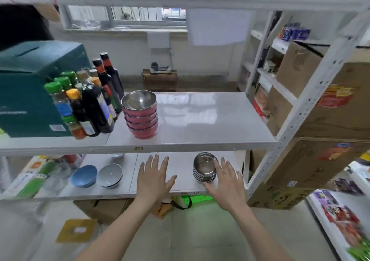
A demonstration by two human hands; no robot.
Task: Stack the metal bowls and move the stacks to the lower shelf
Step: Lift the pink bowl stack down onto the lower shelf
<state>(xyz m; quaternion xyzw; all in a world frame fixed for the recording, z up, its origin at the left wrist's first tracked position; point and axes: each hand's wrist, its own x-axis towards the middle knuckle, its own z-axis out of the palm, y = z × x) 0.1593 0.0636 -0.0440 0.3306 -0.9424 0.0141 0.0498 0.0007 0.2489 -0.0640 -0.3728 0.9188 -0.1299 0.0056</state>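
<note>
A stack of several pink-sided metal bowls (140, 115) stands on the upper shelf (210, 124), just right of the bottles. A lower stack of plain steel bowls (204, 169) sits on the lower shelf (180, 166) toward its right end. My right hand (228, 182) is spread flat, fingers apart, right beside that steel stack and overlapping its right rim; it holds nothing. My left hand (155, 177) hovers open over the bare middle of the lower shelf, well left of the steel stack.
Sauce bottles (90, 102) and a teal box (30, 88) crowd the upper shelf's left. On the lower shelf lie a blue bowl (85, 175), a grey bowl (110, 175) and packaged goods further left. A white upright (300, 108) and cardboard boxes (330, 120) stand at right.
</note>
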